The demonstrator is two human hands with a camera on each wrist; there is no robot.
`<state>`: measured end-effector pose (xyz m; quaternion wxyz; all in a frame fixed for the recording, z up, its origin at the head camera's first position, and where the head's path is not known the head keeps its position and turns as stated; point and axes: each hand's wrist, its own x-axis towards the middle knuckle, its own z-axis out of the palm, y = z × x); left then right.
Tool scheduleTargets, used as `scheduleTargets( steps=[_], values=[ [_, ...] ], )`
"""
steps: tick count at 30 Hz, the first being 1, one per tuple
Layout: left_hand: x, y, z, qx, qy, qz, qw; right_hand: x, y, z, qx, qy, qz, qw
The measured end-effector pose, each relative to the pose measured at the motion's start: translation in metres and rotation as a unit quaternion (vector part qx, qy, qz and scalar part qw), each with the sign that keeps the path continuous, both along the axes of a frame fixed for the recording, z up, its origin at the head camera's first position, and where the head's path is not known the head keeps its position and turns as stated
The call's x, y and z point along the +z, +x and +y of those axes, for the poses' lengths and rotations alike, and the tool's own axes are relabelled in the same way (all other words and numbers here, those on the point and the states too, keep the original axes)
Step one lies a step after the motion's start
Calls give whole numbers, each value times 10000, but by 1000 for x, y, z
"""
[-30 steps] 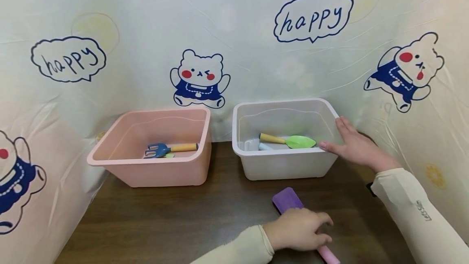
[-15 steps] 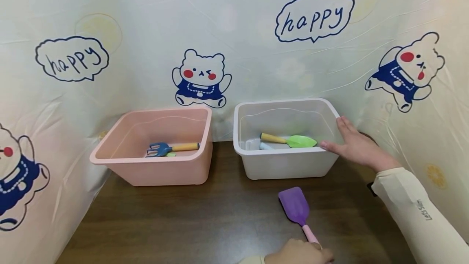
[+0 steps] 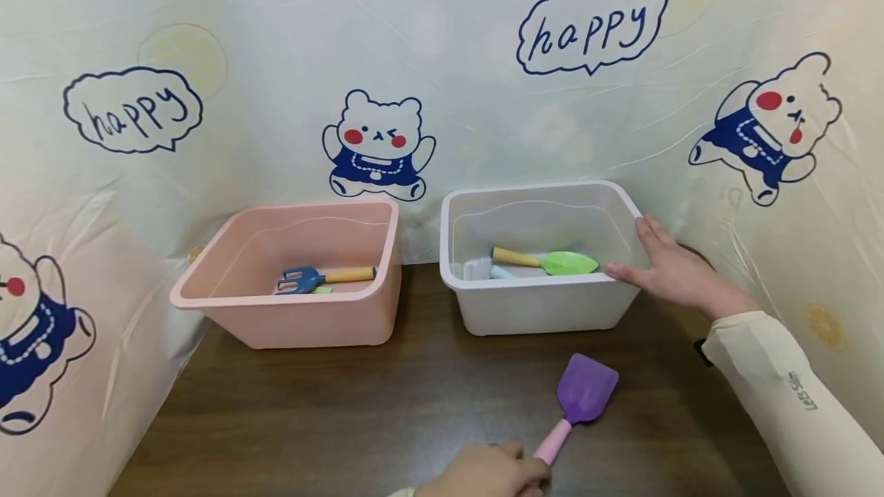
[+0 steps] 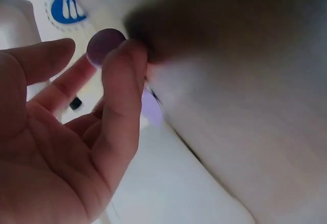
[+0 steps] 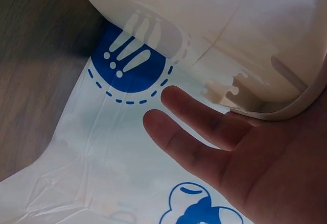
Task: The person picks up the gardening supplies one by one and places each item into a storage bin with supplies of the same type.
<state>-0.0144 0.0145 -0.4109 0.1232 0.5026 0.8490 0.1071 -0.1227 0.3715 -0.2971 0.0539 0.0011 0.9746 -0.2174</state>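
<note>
Near the table's front edge, my left hand (image 3: 486, 471) grips the pink handle of a small purple garden shovel (image 3: 585, 390). Its blade points away from me, slanting right. The left wrist view shows the round handle end (image 4: 104, 48) between the fingers and thumb. My right hand (image 3: 680, 276) rests at the right corner of a white bin (image 3: 545, 309), thumb on the rim and straight fingers along the outside. Inside that bin lie a green trowel (image 3: 568, 263) with a yellow handle and a light-blue piece (image 3: 502, 272), partly hidden by the front wall.
To the left stands a pink bin (image 3: 297, 324) holding a blue hand fork (image 3: 304, 280) with a yellow handle and a small green piece, partly hidden. Both bins sit at the back of the brown table (image 3: 331, 405), against a printed cloth (image 3: 483, 113).
My left hand has taken hold of the shovel's handle and moved left, turning the blade from pointing left to pointing right. The right hand stays at the white bin.
</note>
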Motion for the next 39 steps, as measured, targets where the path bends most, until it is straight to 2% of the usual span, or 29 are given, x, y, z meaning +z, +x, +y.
scheduleTargets(
  steps=[3, 8, 11, 14, 18, 24, 31, 39],
  values=[
    [5, -14, -16, 7, 245, -138, 9996, 0, -1, 0, -5, -16, 10, 10000],
    [6, -35, -39, -259, 782, 408, 9958, 0, -1, 0, -25, -34, -18, 10000],
    [6, -47, -49, -349, 959, 477, 9936, 0, -2, 0, -31, -4, -13, 10000],
    [6, -58, -56, -304, 1005, 474, 9933, -1, -3, 1, -32, 21, -3, 10000],
    [9, -68, -64, -82, 950, 376, 9947, -1, -5, 1, -19, 24, -8, 10000],
    [10, -72, -61, 369, 621, 255, 9971, 0, -2, 1, -20, -14, -73, 10000],
    [6, -69, -53, 358, 341, 644, 9967, 0, 0, 0, 14, -100, -21, 9999],
    [6, -68, -50, 701, 351, 552, 9954, -1, -1, 1, -20, -167, -31, 9999]
  ],
)
